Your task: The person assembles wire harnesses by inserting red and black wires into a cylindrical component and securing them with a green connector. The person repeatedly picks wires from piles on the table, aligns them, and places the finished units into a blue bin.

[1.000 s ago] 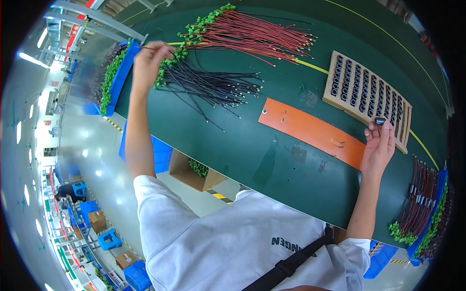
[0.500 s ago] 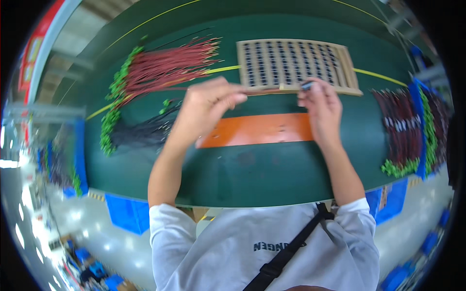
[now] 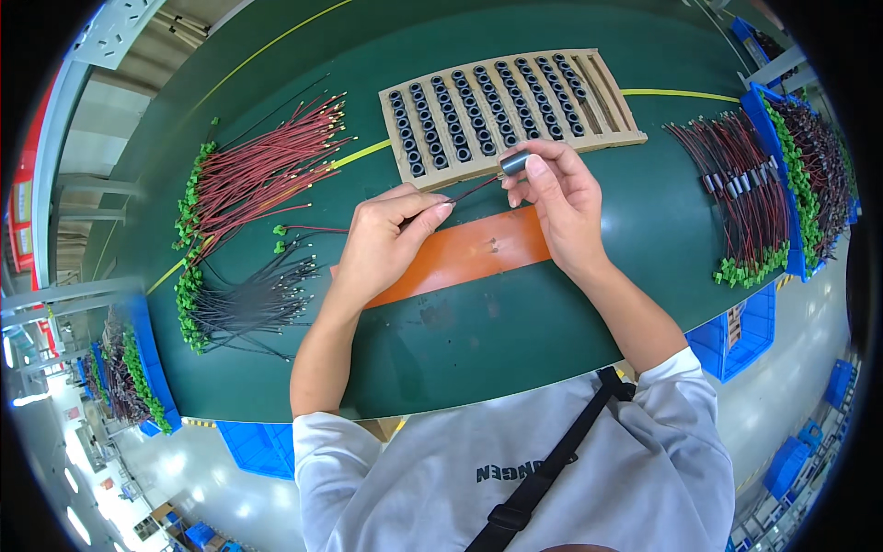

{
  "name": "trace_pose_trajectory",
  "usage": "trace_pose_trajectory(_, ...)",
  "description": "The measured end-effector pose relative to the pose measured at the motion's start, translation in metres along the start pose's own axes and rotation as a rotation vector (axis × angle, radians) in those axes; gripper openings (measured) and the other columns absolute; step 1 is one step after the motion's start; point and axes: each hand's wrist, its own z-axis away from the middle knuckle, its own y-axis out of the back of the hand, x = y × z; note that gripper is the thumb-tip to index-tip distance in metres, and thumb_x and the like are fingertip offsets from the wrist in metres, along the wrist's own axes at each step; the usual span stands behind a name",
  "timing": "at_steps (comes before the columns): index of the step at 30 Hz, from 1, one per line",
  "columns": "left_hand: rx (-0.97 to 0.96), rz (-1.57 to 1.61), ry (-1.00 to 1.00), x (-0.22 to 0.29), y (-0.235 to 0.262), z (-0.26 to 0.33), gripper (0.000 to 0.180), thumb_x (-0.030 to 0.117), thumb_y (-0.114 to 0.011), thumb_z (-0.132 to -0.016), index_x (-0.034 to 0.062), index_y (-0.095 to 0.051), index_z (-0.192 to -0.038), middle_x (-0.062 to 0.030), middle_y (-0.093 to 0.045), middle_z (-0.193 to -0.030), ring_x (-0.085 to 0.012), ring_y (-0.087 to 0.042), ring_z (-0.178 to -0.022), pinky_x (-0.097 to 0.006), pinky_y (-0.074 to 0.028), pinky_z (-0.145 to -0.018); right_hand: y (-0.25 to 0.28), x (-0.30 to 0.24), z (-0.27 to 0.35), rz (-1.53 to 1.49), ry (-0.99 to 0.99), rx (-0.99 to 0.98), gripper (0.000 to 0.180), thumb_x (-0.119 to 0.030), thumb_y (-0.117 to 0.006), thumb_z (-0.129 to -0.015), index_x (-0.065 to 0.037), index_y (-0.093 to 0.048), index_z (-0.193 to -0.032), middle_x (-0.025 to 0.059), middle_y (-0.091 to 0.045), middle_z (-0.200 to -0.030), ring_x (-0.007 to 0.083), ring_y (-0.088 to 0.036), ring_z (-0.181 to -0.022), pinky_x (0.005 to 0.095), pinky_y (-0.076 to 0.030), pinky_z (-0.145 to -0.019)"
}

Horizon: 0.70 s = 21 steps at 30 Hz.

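We hold a small dark ring [image 3: 515,162] pinched in the fingertips of our right hand [image 3: 558,204], just in front of the slotted tray [image 3: 614,109]; our left hand [image 3: 386,241] grips a thin red wire [image 3: 471,190] whose tip points at the ring, so bore and wire end seem lined up for threading. Both hands hover over the orange mat [image 3: 478,253], directly in front of the tray. Left of the tray lie red wires [image 3: 267,175] and black wires [image 3: 253,299], fanned within reach; right of it, another wire bundle [image 3: 736,184]. The ring's bore is hidden from us; the wire's tail vanishes under our left palm.
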Motion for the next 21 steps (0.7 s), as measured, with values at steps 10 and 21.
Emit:
trace_pose_trajectory(10,0.014,0.060,0.042,-0.0054,0.0013,-0.0015,0.018,0.013,-0.072,-0.097,-0.0034,-0.076,-0.103,-0.0088,-0.067,-0.082,-0.0147,-0.060,-0.072,-0.030,-0.049,-0.068,0.0022,0.0003,0.0006,0.079,-0.016,-0.046,0.025,-0.017,-0.060,-0.107,0.000,-0.060,-0.125,0.0084,-0.069,-0.111,0.0136,-0.066,-0.091,0.0274,-0.053,-0.074)
trace_pose_trajectory(21,0.118,0.149,0.028,-0.0028,-0.0026,0.0002,0.016,0.013,-0.071,-0.099,-0.0014,-0.078,-0.100,0.0007,-0.058,-0.081,-0.0068,-0.047,-0.072,-0.025,-0.037,-0.062,0.0005,-0.0012,0.0010,-0.054,-0.130,-0.077,0.024,-0.017,-0.053,-0.109,-0.001,-0.058,-0.126,0.0157,-0.069,-0.120,0.0167,-0.066,-0.094,0.0298,-0.053,-0.076)
